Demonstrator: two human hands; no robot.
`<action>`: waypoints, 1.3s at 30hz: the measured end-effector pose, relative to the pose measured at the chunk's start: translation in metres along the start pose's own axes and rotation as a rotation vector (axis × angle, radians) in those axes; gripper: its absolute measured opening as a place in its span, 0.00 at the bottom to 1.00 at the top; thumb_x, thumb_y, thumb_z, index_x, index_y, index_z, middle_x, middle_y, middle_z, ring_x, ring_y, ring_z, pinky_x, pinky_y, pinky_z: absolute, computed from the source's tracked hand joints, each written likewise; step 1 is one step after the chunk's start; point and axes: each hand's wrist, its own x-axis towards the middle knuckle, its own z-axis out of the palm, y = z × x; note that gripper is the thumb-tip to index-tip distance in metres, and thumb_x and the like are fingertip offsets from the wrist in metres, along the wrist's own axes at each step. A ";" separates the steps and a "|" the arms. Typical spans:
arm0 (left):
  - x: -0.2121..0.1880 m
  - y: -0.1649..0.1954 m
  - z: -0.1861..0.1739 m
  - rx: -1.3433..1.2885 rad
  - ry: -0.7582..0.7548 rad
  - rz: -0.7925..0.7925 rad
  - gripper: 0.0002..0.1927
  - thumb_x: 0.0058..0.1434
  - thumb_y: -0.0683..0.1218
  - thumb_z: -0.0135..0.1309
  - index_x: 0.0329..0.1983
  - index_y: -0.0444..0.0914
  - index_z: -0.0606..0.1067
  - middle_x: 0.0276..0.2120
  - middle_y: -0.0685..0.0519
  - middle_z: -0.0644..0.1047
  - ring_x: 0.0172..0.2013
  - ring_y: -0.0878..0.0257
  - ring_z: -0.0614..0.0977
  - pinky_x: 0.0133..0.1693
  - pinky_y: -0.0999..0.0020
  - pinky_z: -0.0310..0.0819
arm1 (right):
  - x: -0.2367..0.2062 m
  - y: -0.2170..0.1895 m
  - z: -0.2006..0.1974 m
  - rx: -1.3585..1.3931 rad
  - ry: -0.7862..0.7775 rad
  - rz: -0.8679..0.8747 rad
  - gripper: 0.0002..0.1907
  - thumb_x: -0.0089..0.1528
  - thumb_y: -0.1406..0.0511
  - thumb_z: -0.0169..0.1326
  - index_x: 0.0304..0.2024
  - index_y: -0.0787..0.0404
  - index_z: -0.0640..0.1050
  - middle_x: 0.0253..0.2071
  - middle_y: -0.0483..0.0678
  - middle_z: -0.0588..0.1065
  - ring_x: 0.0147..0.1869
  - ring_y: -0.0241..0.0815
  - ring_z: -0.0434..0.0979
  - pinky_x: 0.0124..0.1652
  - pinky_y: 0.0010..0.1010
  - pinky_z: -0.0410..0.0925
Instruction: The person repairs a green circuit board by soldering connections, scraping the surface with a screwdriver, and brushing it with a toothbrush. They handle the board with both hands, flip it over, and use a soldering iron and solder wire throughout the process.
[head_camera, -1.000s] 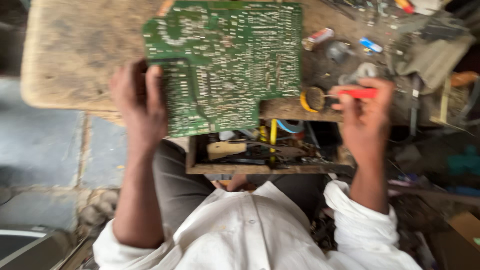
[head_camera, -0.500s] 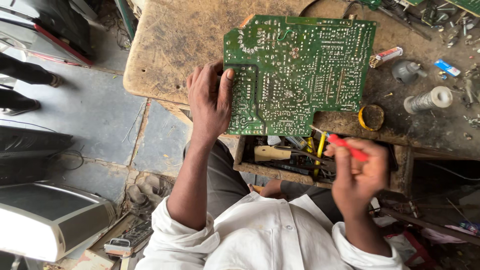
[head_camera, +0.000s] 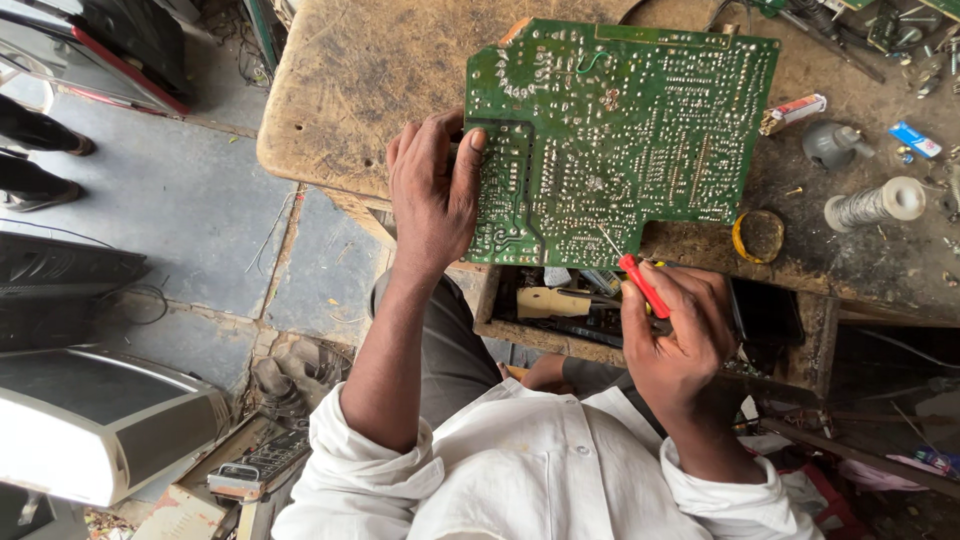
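A large green circuit board (head_camera: 620, 130) lies solder side up on a worn wooden workbench (head_camera: 360, 90). My left hand (head_camera: 432, 190) grips the board's left edge, thumb on top. My right hand (head_camera: 672, 330) holds a thin tool with a red handle (head_camera: 643, 285); its metal tip touches the board's lower edge. An open drawer (head_camera: 560, 310) full of tools and wires sits below the board, between my hands.
On the bench to the right are a solder spool (head_camera: 878, 204), a round yellow-rimmed tin (head_camera: 760, 235), a small grey funnel-shaped part (head_camera: 832, 143) and loose bits. Old television sets (head_camera: 100, 420) and a remote (head_camera: 258, 465) lie on the paved floor at left. Another person's shoes (head_camera: 40, 190) show at far left.
The view has shifted, showing more floor on the left. My right hand has moved from the bench's right side down to the board's lower edge, bringing the red tool's tip onto the board.
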 end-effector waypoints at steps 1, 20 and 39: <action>0.000 0.000 0.000 0.000 -0.005 -0.008 0.14 0.76 0.50 0.50 0.54 0.36 0.76 0.37 0.52 0.76 0.40 0.57 0.74 0.53 0.61 0.63 | 0.000 0.000 0.001 -0.005 -0.007 -0.005 0.15 0.62 0.78 0.64 0.51 0.69 0.78 0.46 0.53 0.79 0.50 0.51 0.79 0.48 0.38 0.72; -0.002 -0.002 0.000 -0.004 0.011 -0.003 0.15 0.77 0.52 0.49 0.54 0.36 0.76 0.37 0.52 0.76 0.40 0.58 0.74 0.55 0.61 0.64 | -0.004 0.006 0.016 -0.008 -0.019 0.011 0.14 0.62 0.75 0.65 0.51 0.68 0.80 0.43 0.51 0.80 0.45 0.48 0.76 0.45 0.37 0.70; -0.003 -0.004 0.002 -0.003 0.000 -0.002 0.15 0.78 0.52 0.49 0.55 0.37 0.76 0.38 0.52 0.76 0.40 0.59 0.73 0.54 0.61 0.64 | -0.010 0.011 0.017 0.019 -0.012 0.074 0.11 0.64 0.76 0.63 0.49 0.67 0.80 0.37 0.49 0.77 0.41 0.46 0.75 0.41 0.35 0.68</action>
